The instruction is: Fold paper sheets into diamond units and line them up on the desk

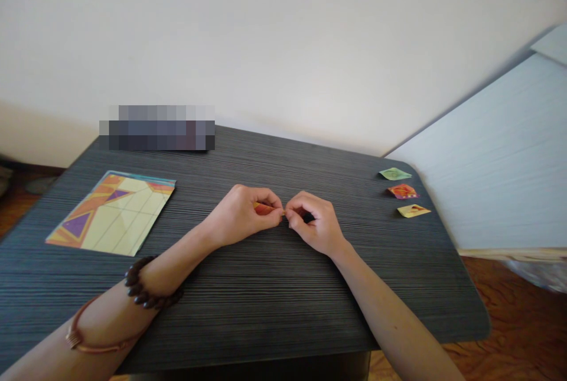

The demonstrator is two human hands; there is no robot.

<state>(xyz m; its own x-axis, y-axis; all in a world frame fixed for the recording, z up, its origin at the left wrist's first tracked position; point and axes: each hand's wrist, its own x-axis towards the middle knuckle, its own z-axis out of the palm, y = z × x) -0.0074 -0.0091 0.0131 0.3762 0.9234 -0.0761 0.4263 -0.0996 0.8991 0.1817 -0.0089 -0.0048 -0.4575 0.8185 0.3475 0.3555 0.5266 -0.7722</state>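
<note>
Over the middle of the table, my left hand (241, 215) is closed on a small orange and yellow piece of folded paper (263, 209). Its fingers hide most of the paper. My right hand (316, 221) meets it fingertip to fingertip, with thumb and forefinger pinching the paper's right end. Off to the right lie three small folded papers: a green one (396, 174), a red-orange one (403, 191) and a yellow one (413, 211). Left of my hands is a stack of patterned paper sheets (128, 215), cream, orange and purple on top.
The dark wood-grain table (266, 298) stands against a pale wall (283, 44). A blurred-out object (159, 130) sits at its back left edge. A light panel (496, 156) rises beyond the right edge, above a brown patterned floor (522, 316).
</note>
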